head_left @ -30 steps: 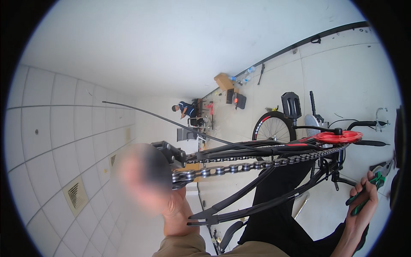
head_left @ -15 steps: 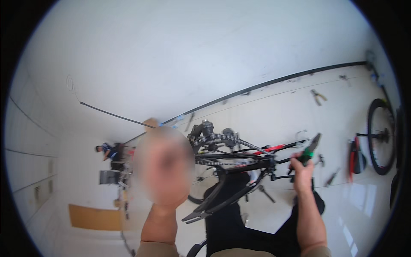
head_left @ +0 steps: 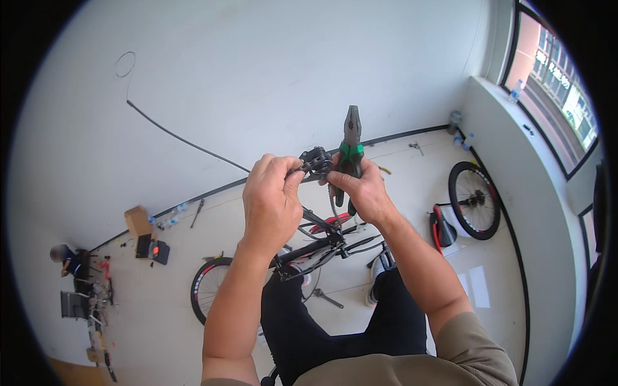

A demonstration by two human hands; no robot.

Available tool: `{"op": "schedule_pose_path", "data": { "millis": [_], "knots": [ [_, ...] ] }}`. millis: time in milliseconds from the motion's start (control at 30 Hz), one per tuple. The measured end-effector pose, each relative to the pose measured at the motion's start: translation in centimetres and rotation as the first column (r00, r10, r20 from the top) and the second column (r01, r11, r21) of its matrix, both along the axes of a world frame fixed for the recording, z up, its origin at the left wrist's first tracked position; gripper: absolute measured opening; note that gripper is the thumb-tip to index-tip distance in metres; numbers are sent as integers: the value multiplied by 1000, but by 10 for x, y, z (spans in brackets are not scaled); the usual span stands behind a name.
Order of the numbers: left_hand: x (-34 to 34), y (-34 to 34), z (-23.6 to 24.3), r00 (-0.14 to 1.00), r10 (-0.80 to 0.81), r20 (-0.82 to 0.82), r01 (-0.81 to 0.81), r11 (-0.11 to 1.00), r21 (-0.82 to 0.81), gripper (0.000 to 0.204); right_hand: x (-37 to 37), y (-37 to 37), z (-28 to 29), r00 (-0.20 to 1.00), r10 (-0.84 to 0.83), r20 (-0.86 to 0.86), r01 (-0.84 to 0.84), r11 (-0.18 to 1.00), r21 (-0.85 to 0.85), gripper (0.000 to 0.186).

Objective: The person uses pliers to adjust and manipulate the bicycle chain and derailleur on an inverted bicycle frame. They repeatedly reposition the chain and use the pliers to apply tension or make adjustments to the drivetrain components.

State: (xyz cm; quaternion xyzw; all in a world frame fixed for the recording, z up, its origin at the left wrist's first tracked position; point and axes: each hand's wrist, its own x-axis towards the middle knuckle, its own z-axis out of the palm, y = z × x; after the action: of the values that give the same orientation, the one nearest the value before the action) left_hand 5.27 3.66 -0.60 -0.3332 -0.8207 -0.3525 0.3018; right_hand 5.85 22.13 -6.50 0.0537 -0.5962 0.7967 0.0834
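Note:
My left hand [head_left: 273,196] is raised in the middle, its fingertips pinched on the edge of a black rear derailleur [head_left: 315,161]. A length of bicycle chain [head_left: 333,198] hangs below the derailleur. Against its other side is my right hand [head_left: 365,188], closed around pliers [head_left: 351,157] with dark green handles; their jaws point up and look shut. From the left, a black cable housing [head_left: 183,139] runs behind my left hand, with a thin looped wire [head_left: 125,65] at its far end. Below lies a black and red bicycle frame [head_left: 315,248] in front of my legs.
A wheel [head_left: 475,201] leans at the right by a saddle [head_left: 444,228]. A crank arm [head_left: 329,298] lies on the floor; another wheel [head_left: 207,289] is left of my legs. A cardboard box [head_left: 137,220] stands by the wall. Far left, a person [head_left: 76,264] is beside bike parts.
My right hand has come from the lower right up to the derailleur, bringing the pliers upright. The view has turned, and the window now shows. My left hand, blurred before, now shows clearly at the derailleur.

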Motion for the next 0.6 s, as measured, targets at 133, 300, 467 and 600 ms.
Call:
{"op": "schedule_pose_path", "data": {
  "millis": [133, 300, 467, 600],
  "knots": [
    [3, -3, 1, 1000, -16, -14, 16, 1000, 1, 11, 9, 1, 15, 987, -156, 39, 154, 987, 34, 26],
    [5, -7, 1, 1000, -30, -4, 30, 1000, -7, 11, 25, 10, 29, 971, -235, -43, 236, 972, 17, 28],
    [3, -8, 2, 999, -43, -29, 42, 998, -48, 10, 32, 6, 18, 970, -236, 51, 234, 971, 47, 25],
    [-4, -15, 13, 992, -76, 99, 89, 987, -131, 13, 27, -5, 8, 965, -238, 107, 231, 970, 70, 25]
  ]
}}
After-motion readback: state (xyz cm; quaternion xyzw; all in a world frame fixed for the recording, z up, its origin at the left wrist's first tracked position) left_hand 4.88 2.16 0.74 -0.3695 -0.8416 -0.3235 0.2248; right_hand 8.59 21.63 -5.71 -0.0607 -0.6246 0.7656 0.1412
